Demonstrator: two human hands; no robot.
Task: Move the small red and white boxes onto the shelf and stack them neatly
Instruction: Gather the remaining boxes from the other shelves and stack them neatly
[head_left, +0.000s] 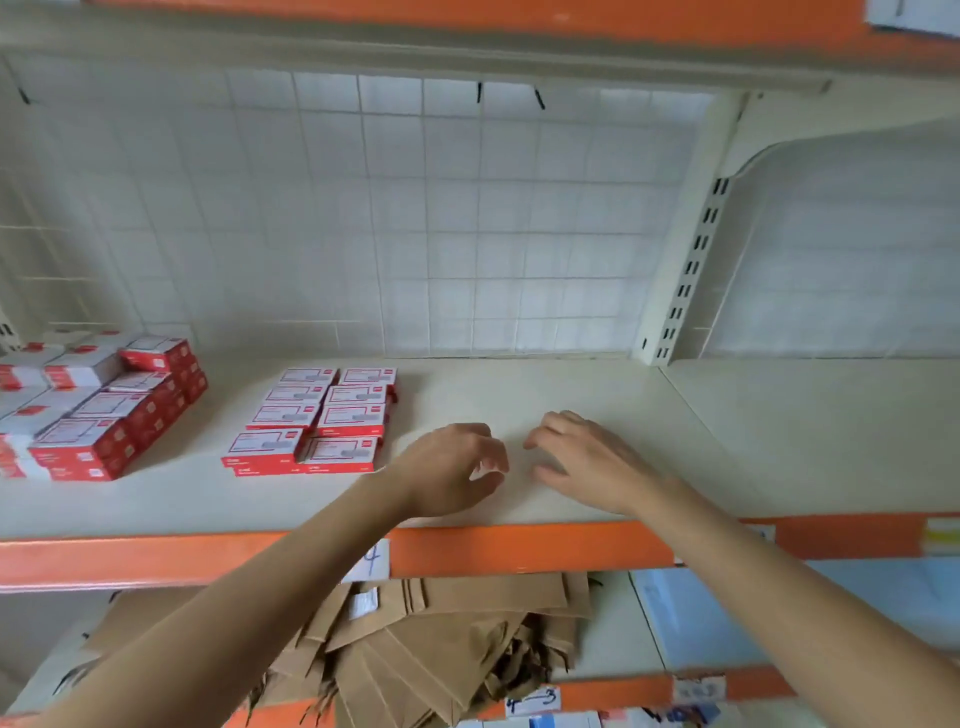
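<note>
Both hands hover over a bare stretch of the cream shelf, just right of the boxes and holding nothing: the left hand has its fingers loosely curled with thumb and fingers apart, the right hand has its fingers relaxed and slightly bent, palm down. The small red and white boxes sit in two groups on this shelf: a low two-column block near the middle, tidy and square, and a taller, fuller stack at the far left. By the look of it, this is a moment between placements, with empty hands over the spot where a further column could begin, so the next move would call for fetching more boxes and setting them flush against the right side of the low block, edges aligned. Where any remaining boxes lie cannot be seen; no supply shows anywhere here. The left stack is cut off by the frame edge, so its full extent is unknown, and the box print is too blurred to read. Below the orange shelf edge lies a loose heap of brown paper envelopes, and a handwritten label is partly hidden behind the left forearm
</note>
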